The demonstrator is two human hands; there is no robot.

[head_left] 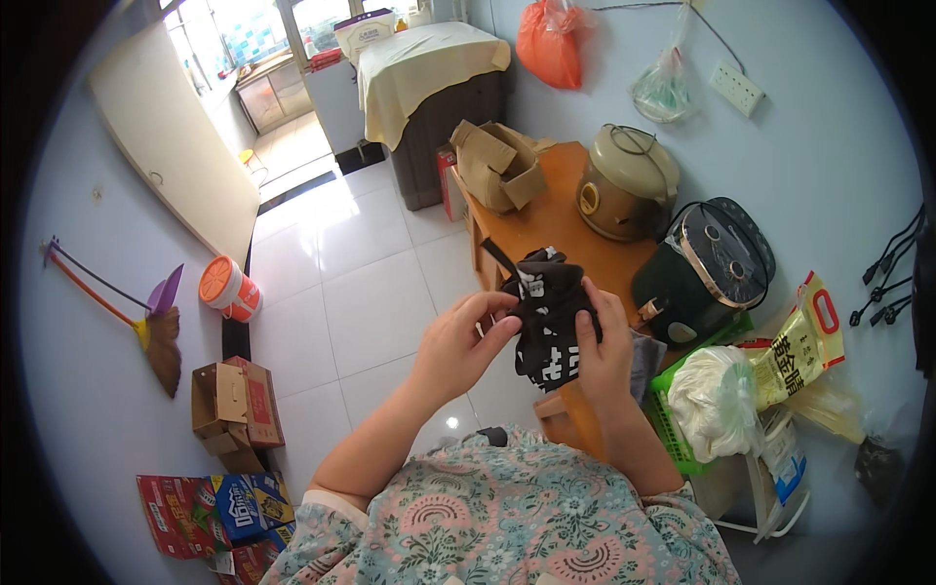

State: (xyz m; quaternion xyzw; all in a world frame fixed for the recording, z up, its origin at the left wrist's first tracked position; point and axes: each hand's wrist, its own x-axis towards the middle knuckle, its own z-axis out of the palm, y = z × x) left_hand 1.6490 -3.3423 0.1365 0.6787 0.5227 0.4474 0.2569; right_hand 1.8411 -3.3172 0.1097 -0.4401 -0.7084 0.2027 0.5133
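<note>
A bundled black cloth [548, 314] with white print is up in front of my chest, over the near end of the orange-brown wooden table [531, 226]. I cannot tell what kind of article it is. My left hand [458, 341] pinches its left edge between thumb and fingers. On the other side, my right hand [606, 341] grips the cloth with the thumb in front. A dark narrow strap [499, 255] sticks up from its upper left. Folds hide the rest of its shape.
On the table are an opened cardboard box [497, 166], a beige-brown cooker [627, 185] and a black cooker [707, 263]. A green basket [675, 421] with a white bag stands at right. A white-orange bucket [230, 289] and cardboard boxes [239, 402] line the left wall.
</note>
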